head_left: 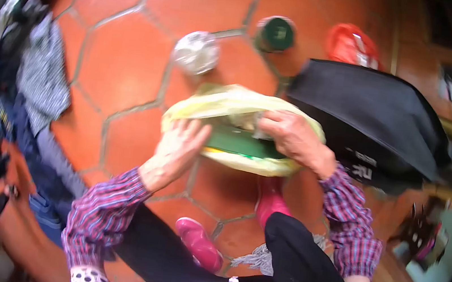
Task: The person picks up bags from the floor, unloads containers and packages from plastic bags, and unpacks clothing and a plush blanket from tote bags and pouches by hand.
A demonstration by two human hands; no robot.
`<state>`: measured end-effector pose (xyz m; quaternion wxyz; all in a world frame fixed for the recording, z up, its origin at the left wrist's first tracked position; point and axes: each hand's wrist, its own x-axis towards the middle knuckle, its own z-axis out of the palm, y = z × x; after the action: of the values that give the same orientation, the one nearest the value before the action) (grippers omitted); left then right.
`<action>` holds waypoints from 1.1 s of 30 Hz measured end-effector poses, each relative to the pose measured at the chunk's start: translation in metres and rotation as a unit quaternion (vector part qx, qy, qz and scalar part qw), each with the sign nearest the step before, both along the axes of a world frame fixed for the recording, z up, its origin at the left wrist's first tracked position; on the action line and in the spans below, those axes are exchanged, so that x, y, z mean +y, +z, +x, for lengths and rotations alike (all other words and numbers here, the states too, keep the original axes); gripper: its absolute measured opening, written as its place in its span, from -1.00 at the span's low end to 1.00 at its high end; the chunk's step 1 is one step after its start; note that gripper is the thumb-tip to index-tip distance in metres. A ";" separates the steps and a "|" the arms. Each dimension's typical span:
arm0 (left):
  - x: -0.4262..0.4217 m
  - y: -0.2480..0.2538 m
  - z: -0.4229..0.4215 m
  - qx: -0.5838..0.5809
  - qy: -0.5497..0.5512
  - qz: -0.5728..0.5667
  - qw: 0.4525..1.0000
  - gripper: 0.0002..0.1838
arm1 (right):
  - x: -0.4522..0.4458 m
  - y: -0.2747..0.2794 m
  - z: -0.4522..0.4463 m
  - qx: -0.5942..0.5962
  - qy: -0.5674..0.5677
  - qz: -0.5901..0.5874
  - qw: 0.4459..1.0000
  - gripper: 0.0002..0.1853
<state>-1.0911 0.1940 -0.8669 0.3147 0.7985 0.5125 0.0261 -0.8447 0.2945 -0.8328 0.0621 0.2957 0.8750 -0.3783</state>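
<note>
A yellow plastic bag (pixel 223 162) hangs open between a person's two bare hands, above a tiled floor (pixel 127 65) and in front of the knees. The left hand (pixel 173 154) lies at the rim with fingers slightly spread; whether it grips the plastic, I cannot tell. The right hand (pixel 295 138) reaches into the mouth, its fingers drawn narrow around what looks like a pale item (pixel 262 128), blurred. Something green (pixel 237 142) lies inside. The step seems to be handling the bag's contents; any further move in there calls for a wide mouth and a steady rim. Beyond stand a clear wrapped bundle (pixel 196 52) and a green-topped jar (pixel 277 33); a black bag (pixel 366 119) lies just beside, at right.
</note>
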 end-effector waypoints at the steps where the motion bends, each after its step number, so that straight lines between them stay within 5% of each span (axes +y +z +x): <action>1: 0.001 -0.004 -0.003 -0.061 0.037 0.043 0.997 -0.53 | 0.000 -0.002 0.005 0.064 -0.046 0.031 0.996 -0.74; 4: 0.022 0.006 -0.003 -0.122 0.136 -0.062 0.981 -0.64 | -0.013 0.029 -0.006 0.166 -0.121 0.186 0.961 -0.69; 9: 0.037 0.003 -0.006 -0.140 0.215 -0.184 0.949 -0.74 | -0.057 0.074 0.015 0.245 -0.315 0.146 0.905 -0.75; 11: 0.044 0.023 0.011 -0.251 0.207 -0.211 0.922 -0.61 | -0.092 0.069 0.047 0.183 -0.420 0.119 0.881 -0.82; 13: 0.041 0.019 0.022 -0.353 0.184 -0.208 0.894 -0.28 | -0.114 0.089 0.075 0.074 -0.487 0.192 0.849 -0.83; 17: 0.049 0.046 0.031 -0.242 0.184 -0.029 0.952 -0.23 | -0.116 0.154 0.128 -0.002 -0.614 0.360 0.702 -0.65; 19: 0.055 0.045 0.032 -0.232 0.158 0.151 0.948 -0.31 | -0.092 0.189 0.137 -0.050 -0.608 0.443 0.657 -0.62; 23: 0.057 0.057 0.043 -0.240 0.125 0.229 0.935 -0.38 | -0.069 0.203 0.162 -0.122 -0.526 0.512 0.668 -0.63; 25: 0.053 0.062 0.053 -0.233 0.088 0.257 0.934 -0.43 | -0.071 0.194 0.179 -0.115 -0.461 0.483 0.736 -0.61; 29: 0.052 0.087 0.081 -0.198 0.057 0.279 0.938 -0.53 | -0.077 0.199 0.176 -0.001 -0.519 0.410 0.750 -0.70; 33: 0.077 0.148 0.142 -0.252 -0.024 0.288 0.923 -0.45 | -0.057 0.214 0.201 0.083 -0.610 0.395 0.682 -0.81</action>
<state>-0.9491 0.2707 -0.7190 0.1900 0.8337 0.3677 0.3656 -0.6438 0.2377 -0.6186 -0.3780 0.7286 0.5707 0.0253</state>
